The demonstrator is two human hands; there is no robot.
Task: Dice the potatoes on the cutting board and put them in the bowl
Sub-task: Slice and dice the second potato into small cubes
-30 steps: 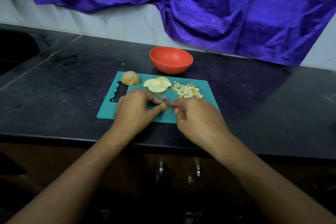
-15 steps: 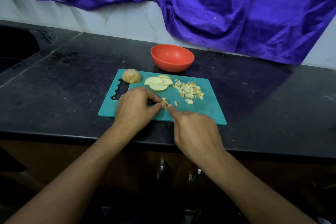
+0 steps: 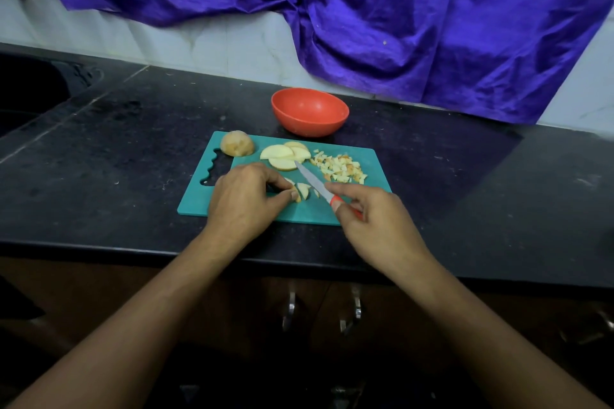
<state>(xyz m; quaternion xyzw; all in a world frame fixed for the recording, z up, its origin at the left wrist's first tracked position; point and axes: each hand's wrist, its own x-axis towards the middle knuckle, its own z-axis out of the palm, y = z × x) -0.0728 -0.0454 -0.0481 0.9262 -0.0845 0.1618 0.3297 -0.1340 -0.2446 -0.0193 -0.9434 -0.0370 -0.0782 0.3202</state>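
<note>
Whereas the head view half a second before had shown the two hands nearly touching over the work with the blade hidden beneath them, this moment showed the right hand (image 3: 375, 226) drawn back toward the near right. Its fingers were curled round the red handle of the knife (image 3: 314, 182), whose blade now lay in plain sight, slanting toward the far left between the piece being cut and the diced pile (image 3: 339, 168). The left hand (image 3: 246, 199) had hardly moved; its thumb and fingertips pinched a partly cut potato slice (image 3: 301, 191) near the middle of the cutting board (image 3: 196, 199), with a loose bit or two beside it. Whether the edge touched the board could not be told. Three uncut slices (image 3: 285, 156) and a potato half (image 3: 236, 143) sat along the far side of the board, and the bowl (image 3: 309, 111) stood just beyond it on the counter, holding nothing. It looked like a reset between strokes, with plenty of dicing left and no transfer to the bowl begun.
</note>
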